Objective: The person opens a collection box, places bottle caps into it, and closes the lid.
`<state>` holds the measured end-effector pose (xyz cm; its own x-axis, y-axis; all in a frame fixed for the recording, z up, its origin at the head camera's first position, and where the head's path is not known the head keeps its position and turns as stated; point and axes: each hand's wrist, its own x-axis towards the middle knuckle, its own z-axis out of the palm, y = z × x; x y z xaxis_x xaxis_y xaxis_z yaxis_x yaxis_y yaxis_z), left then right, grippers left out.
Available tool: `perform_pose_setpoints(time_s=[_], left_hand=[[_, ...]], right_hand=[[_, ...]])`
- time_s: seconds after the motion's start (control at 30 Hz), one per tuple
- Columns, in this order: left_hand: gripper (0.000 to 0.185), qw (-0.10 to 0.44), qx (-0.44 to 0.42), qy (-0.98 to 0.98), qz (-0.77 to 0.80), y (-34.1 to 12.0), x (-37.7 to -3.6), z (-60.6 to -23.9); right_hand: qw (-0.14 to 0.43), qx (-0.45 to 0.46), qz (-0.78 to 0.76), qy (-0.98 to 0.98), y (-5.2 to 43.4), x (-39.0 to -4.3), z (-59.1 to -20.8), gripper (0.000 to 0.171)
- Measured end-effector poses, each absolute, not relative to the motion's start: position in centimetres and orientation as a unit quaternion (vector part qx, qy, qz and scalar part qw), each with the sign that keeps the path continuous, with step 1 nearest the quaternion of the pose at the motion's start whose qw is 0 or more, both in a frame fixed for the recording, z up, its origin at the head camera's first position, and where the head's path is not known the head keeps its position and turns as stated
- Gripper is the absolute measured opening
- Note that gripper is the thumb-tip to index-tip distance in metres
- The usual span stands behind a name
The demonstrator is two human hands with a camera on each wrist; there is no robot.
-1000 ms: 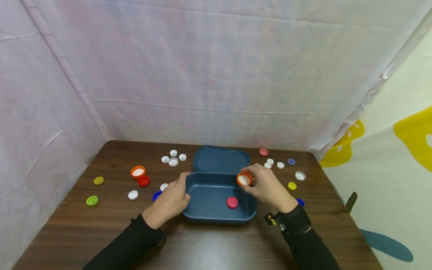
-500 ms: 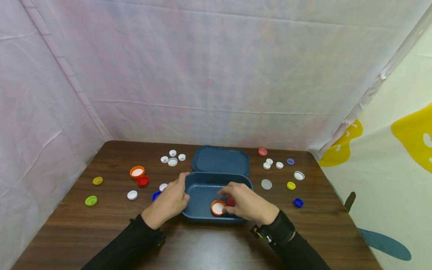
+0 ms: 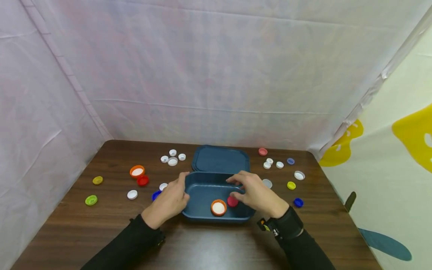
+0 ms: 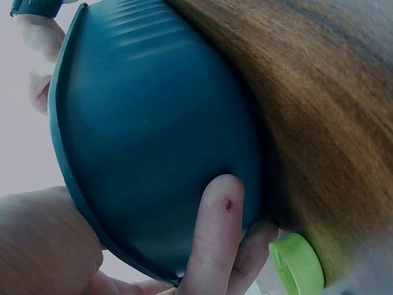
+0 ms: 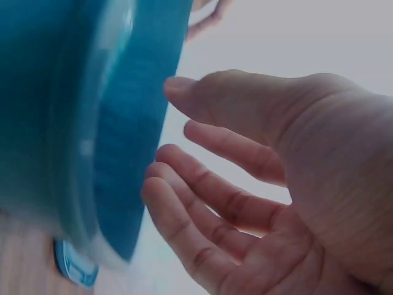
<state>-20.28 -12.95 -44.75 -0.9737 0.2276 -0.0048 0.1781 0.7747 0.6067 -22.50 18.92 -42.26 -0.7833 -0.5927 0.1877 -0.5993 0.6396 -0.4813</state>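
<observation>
A dark blue plastic container [image 3: 206,195] was gripped at its left end by the left hand [image 3: 170,198], the thumb hooked over the rim and the fingers [image 4: 215,233] curled against the outer wall, as seen from the left wrist. The right hand [image 3: 256,193] was held over the container's right end with fingers [image 5: 209,196] loosely spread and nothing held. An orange cap [image 3: 218,207] with a white inside lay on the container floor, just below and left of the right fingertips, with a red cap [image 3: 232,201] beside it, nearly under them. The container's lid [image 3: 221,160] lay flat just beyond the fingers. Loose bottle caps [image 3: 172,158] were scattered over the wooden table [image 3: 209,243] on both sides, a green cap [image 4: 298,267] just beside the left fingers.
</observation>
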Motion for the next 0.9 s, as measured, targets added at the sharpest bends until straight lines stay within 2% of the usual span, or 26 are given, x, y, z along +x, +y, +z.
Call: perform_pose_setpoints(time_s=[0.23, 0.57, 0.73, 0.9], left_hand=[[0.076, 0.033, 0.112, 0.942, 0.315, -12.9, -20.3, -44.8], [0.076, 0.028, 0.115, 0.942, 0.315, -13.0, -20.2, -44.9], [0.076, 0.027, 0.116, 0.942, 0.314, -13.0, -20.2, -44.9], [0.077, 0.029, 0.114, 0.941, 0.318, -12.9, -20.2, -44.7]], right_hand=[[0.070, 0.289, 0.249, -0.922, 21.1, -23.9, -41.8, 0.036], [0.111, 0.220, 0.236, -0.940, 24.9, -25.9, -42.2, 0.040], [0.099, 0.212, 0.217, -0.948, 26.5, -27.1, -43.4, 0.041], [0.053, 0.193, 0.215, -0.956, 27.6, -27.9, -44.7, 0.046]])
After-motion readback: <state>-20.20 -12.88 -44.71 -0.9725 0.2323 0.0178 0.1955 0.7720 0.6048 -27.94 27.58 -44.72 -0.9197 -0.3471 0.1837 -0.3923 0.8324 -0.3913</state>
